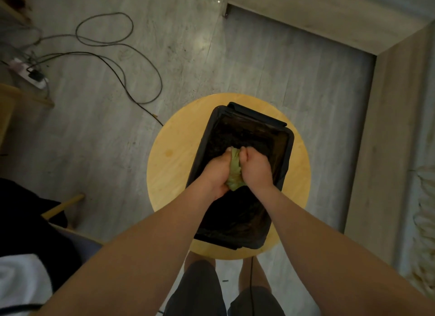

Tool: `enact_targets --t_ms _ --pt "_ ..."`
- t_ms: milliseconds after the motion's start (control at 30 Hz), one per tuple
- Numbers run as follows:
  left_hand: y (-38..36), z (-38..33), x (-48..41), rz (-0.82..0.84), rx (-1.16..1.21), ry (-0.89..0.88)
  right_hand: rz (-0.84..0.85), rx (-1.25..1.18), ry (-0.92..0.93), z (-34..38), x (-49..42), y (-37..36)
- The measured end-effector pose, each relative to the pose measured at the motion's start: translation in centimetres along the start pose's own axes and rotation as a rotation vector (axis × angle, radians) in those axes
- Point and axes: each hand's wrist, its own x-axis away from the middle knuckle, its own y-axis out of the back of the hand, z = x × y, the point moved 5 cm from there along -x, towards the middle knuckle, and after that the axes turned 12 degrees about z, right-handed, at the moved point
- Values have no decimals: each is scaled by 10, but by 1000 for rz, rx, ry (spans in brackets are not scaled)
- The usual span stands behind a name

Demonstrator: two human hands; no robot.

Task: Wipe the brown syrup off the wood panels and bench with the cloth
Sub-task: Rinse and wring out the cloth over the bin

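Reaching forward from the lower edge of the view, two bare forearms meet over a black bin. Below them, dark shorts (200, 289) and bare legs stand on the floor, just beside the near edge of a round wooden counter (174, 174).

The left hand (217, 174) and the right hand (255, 169) hold one bunched green cloth (235, 172) between them. The left fingers (227, 151) curl tightly round the cloth's left side, and the right fingers (244, 152) curl round its right side. Both fists are closed, knuckles close together, with the cloth squeezed into a narrow roll between the palms.

The cloth is held above the open mouth of the black bin (290, 141), near its middle. The bin is rectangular, lined with a black bag, and rests on the counter slightly right of centre. A faint brownish mark (168, 152) shows on the counter's bare left part.

Further out:
- a grey plank floor (94, 139) around the counter;
- a wooden chair leg (63, 205) and white fabric (21, 282) at the left;
- black cables (141, 63) looping across the floor to a power strip (30, 74) at the far left;
- a pale wooden frame (386, 127) along the right and far sides.
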Motion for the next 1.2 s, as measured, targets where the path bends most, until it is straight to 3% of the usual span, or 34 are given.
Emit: enact_targets --t_ms 133,267,367,533,633,767,900,1000,1100,1200 --pt "13 -1 1 -64 -9 13 -59 -32 -179 -15 -1 -12" --pt "18 7 -1 -45 14 133 268 -37 -376 -21 6 -41" --pt "15 4 -5 -15 79 143 271 -272 -254 -4 15 -41" --pt "16 -6 -8 -31 -63 132 171 -310 70 32 43 -21" --pt "14 -8 1 -29 -136 130 146 -218 188 40 46 -21" --pt "12 -9 3 -64 -82 75 114 31 206 26 33 -29" --pt "15 -2 2 -47 -98 -32 51 310 72 1 2 -20" --pt "16 -4 10 -104 -38 -73 -40 250 -124 -8 -11 -16" --pt "23 1 10 -164 -41 21 126 105 -341 -14 -6 -30" --pt "21 6 4 -102 49 116 274 -51 -312 -5 7 -40"
